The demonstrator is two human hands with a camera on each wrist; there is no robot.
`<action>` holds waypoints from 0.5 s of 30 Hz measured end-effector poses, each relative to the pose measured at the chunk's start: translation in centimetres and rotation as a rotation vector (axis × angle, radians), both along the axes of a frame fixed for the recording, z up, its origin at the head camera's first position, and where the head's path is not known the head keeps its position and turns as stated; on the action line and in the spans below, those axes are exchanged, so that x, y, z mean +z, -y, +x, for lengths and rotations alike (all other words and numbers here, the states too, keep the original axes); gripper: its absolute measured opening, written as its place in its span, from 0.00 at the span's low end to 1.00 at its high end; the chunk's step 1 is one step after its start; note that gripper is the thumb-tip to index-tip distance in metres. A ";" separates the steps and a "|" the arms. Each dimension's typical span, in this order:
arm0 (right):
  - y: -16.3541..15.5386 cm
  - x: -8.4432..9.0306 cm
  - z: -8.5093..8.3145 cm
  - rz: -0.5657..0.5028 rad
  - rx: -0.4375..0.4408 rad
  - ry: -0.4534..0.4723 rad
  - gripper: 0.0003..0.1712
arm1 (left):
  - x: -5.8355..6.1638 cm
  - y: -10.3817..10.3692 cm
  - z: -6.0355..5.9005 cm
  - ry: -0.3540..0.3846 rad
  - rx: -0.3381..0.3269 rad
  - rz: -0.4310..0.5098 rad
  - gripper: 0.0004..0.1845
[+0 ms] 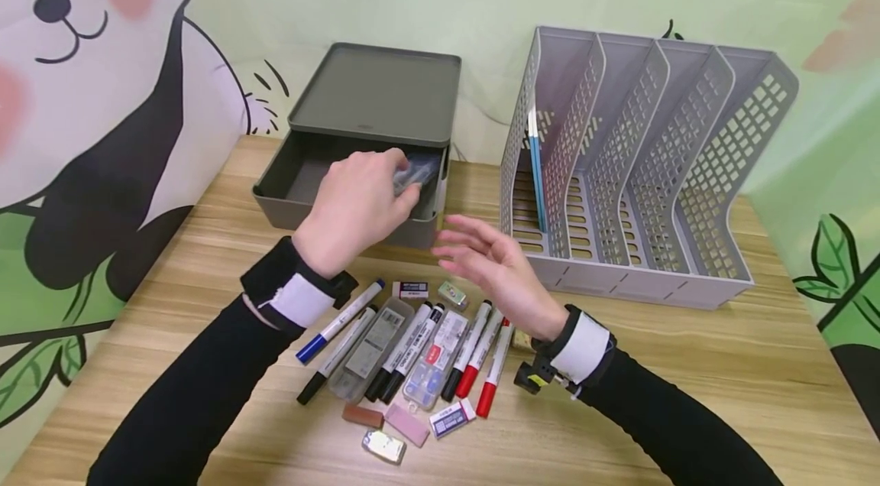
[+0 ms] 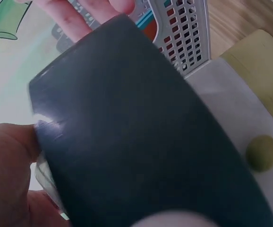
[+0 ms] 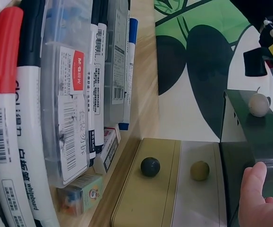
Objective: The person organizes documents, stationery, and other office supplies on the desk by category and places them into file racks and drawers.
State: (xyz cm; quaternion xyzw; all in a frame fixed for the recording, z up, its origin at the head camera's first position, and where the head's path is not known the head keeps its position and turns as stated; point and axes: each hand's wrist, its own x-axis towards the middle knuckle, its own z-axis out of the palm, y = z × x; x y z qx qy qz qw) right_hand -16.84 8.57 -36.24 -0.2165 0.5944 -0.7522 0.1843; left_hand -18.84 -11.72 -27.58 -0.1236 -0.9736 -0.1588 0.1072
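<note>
My left hand reaches into the grey lidded box, its lid tilted back. Clear plastic shows at its thumb and fingers inside the box. In the left wrist view, the thumb and fingers pinch a clear plastic item, mostly hidden by the dark box wall. My right hand hovers by the box's front right corner, fingers loosely extended and holding nothing. Its fingertip appears close to the box edge in the right wrist view; contact is unclear. Below both hands lie whiteboard markers and clear plastic cases.
A grey perforated file organizer stands right of the box, with a thin blue item in its left slot. Several erasers lie around the markers on the wooden table. Yellow and white fronts with round knobs face the markers.
</note>
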 end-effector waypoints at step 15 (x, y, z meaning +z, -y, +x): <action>-0.1 -0.2 -0.1 -0.013 0.028 -0.029 0.30 | -0.6 -0.7 -0.9 0.157 -0.042 0.044 0.19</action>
